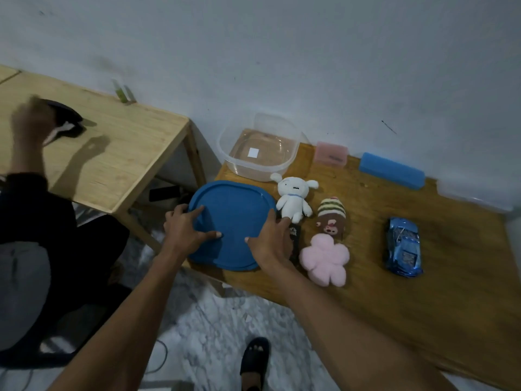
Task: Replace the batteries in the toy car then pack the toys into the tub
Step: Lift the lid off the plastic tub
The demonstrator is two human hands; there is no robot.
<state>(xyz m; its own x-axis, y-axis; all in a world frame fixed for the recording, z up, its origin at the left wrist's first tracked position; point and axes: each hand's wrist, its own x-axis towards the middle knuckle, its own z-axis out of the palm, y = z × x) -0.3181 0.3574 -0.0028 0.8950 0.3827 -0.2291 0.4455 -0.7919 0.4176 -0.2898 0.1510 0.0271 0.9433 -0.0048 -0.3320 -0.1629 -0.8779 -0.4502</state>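
Blue lid [231, 221], stiff and light by its look, lies at the table's [394, 292] left edge; my left hand [186, 230] and right hand [270, 244] grip its opposite rims, fingers spread over the top. Clear tub [234, 162] stands open at the far-left corner; toy car [403, 246] rests toward the right.

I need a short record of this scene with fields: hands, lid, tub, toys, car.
hands: left hand and right hand hold the lid by its two sides
lid: blue lid, at the table's left end, off the tub
tub: clear tub, open, no toys inside
toys: white plush, striped plush, pink flower, on the table
car: blue car, apart at right
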